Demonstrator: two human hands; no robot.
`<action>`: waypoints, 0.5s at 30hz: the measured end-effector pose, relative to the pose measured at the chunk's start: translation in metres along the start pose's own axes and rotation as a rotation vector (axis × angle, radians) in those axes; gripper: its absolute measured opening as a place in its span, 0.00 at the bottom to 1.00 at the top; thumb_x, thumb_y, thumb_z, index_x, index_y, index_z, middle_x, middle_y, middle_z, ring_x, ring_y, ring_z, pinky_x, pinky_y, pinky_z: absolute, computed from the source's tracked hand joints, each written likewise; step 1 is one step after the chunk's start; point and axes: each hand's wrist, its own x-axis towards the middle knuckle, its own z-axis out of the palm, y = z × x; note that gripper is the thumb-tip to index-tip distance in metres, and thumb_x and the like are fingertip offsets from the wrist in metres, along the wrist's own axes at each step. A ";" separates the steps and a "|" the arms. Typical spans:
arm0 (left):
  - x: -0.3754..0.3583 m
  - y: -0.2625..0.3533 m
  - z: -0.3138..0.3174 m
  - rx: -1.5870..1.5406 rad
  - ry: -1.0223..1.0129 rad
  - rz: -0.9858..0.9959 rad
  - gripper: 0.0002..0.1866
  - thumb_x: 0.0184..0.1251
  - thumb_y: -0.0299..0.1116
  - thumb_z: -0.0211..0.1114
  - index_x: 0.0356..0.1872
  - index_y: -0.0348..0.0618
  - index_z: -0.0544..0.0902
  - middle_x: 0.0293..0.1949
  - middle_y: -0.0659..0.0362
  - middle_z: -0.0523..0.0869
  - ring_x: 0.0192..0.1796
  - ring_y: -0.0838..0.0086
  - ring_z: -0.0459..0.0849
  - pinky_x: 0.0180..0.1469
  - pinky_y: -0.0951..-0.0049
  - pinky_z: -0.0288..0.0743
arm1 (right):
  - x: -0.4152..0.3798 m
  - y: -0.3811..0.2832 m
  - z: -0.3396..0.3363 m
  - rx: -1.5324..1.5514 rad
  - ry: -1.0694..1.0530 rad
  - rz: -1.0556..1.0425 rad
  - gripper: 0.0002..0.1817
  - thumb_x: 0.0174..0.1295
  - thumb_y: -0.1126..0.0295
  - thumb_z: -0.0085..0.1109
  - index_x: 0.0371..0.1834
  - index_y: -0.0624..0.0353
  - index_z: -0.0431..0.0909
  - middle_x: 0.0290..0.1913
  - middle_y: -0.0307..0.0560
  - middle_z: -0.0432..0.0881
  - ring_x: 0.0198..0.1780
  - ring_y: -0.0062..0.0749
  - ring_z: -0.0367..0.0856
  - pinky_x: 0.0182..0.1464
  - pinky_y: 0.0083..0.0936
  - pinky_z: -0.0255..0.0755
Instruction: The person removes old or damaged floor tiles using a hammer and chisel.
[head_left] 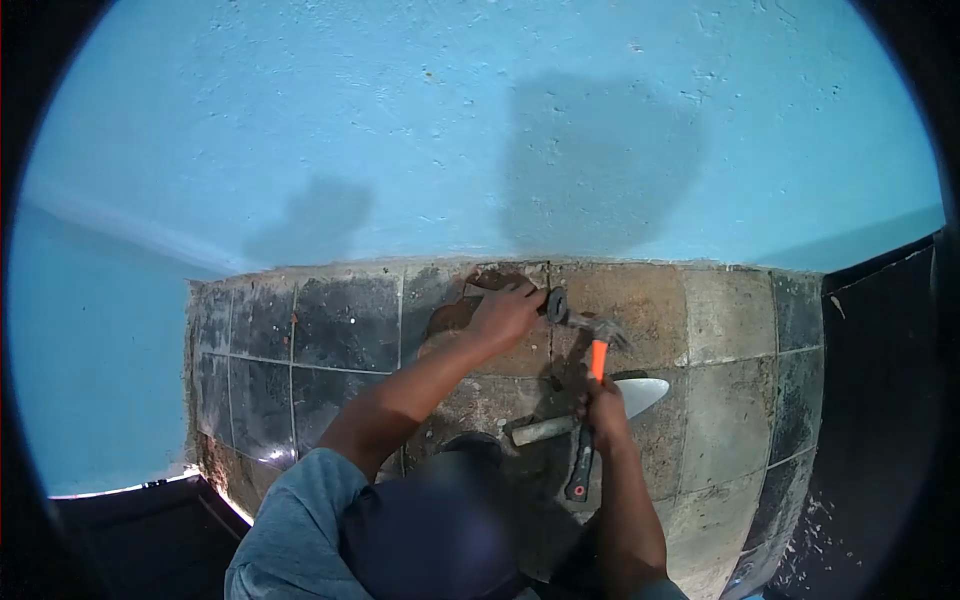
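Note:
My right hand [606, 412] grips a claw hammer [599, 360] by its orange and black handle. The hammer's round striking face is close to my left hand [506, 318], and its claw points away to the right. My left hand is low by the foot of the wall, its fingers bent over the floor tiles. Whatever those fingers hold, if anything, is hidden. Under my right hand and the hammer lies a trowel [645, 396], its pale blade to the right and its worn handle to the left.
A light blue wall [430, 150] rises along the far edge of the tiled floor [345, 320]. The tiles are dark and brown, stained, with visible joints. Dark surfaces flank the floor at right [885, 400] and lower left [140, 545].

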 end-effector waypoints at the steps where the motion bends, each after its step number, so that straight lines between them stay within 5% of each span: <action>1: -0.004 -0.001 0.006 0.027 -0.015 0.024 0.21 0.66 0.31 0.66 0.60 0.41 0.79 0.52 0.49 0.82 0.49 0.47 0.86 0.49 0.49 0.82 | 0.000 -0.001 -0.004 0.090 -0.017 0.024 0.11 0.78 0.62 0.52 0.51 0.57 0.73 0.30 0.40 0.75 0.34 0.33 0.81 0.35 0.30 0.77; 5: -0.017 0.014 0.002 0.009 -0.119 0.037 0.23 0.65 0.30 0.66 0.62 0.42 0.78 0.53 0.49 0.81 0.49 0.49 0.85 0.49 0.50 0.82 | -0.011 -0.021 0.002 0.290 -0.037 0.044 0.12 0.78 0.66 0.52 0.57 0.60 0.70 0.34 0.41 0.76 0.37 0.38 0.83 0.36 0.39 0.82; 15: -0.007 0.016 0.003 -0.012 -0.129 0.047 0.21 0.66 0.29 0.64 0.61 0.41 0.77 0.51 0.49 0.79 0.48 0.49 0.84 0.47 0.49 0.81 | 0.003 -0.009 -0.005 0.354 -0.079 0.062 0.12 0.75 0.69 0.53 0.58 0.58 0.71 0.33 0.39 0.74 0.26 0.26 0.72 0.26 0.25 0.68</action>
